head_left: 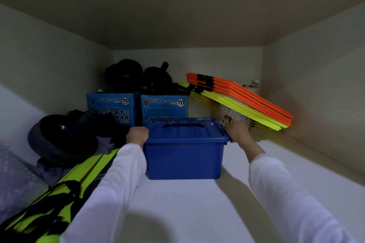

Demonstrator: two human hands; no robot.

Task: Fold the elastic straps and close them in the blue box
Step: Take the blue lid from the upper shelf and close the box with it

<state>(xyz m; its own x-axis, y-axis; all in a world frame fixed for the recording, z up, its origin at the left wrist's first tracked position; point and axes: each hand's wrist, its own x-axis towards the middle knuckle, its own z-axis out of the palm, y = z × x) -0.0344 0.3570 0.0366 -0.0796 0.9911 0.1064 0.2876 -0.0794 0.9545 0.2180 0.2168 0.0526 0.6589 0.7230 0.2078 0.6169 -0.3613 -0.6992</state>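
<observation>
Left hand [137,135] and right hand [238,131] grip the lidded blue box [184,156] on the shelf [197,203]

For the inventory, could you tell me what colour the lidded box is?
Blue, seen best in the head view.

Bare white shelf [197,203] open on the near side of both grips. Beyond: Lucky Star cartons [138,108]. Left grip hemmed by black discs [59,140]; right by orange-yellow bars [246,100].
</observation>
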